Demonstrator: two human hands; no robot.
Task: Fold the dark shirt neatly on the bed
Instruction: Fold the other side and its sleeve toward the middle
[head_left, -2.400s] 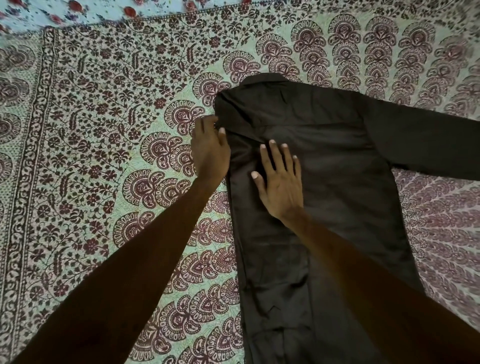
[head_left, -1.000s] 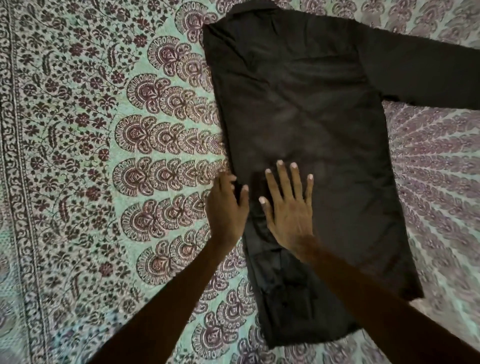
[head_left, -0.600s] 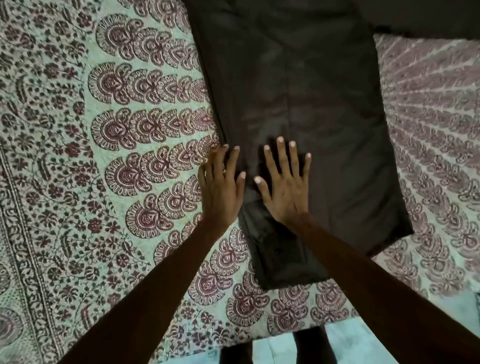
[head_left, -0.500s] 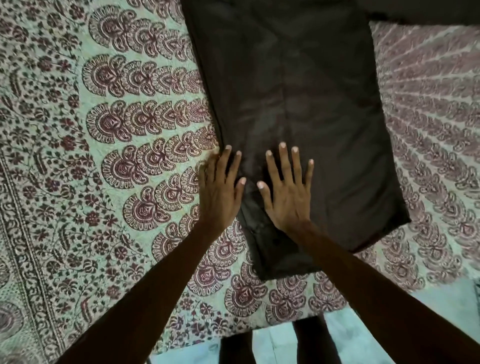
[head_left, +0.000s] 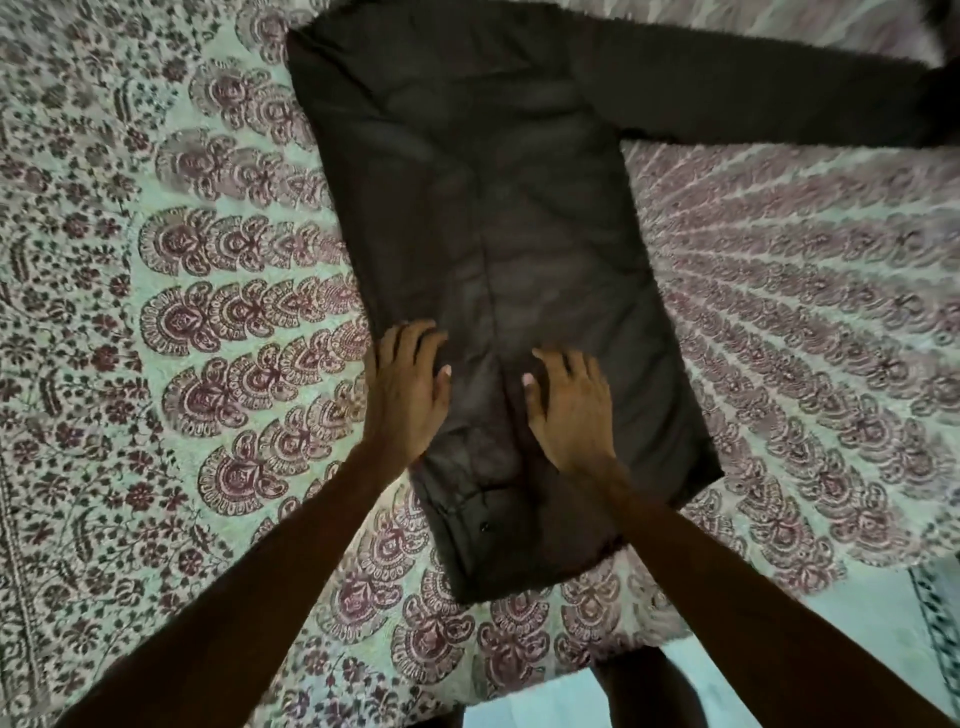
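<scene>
A bedspread (head_left: 208, 312) of maroon paisley on pale green covers the bed; pale floor (head_left: 535, 701) shows at the bottom edge. The dark shirt (head_left: 493, 208) lies flat mid-frame, one sleeve reaching to the upper right. The left hand (head_left: 405, 395) and right hand (head_left: 569, 410) press its lower part, fingers nearly flat, gripping nothing.

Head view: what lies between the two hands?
In the head view, only dark shirt fabric with a lengthwise crease lies between the left hand and right hand.
</scene>
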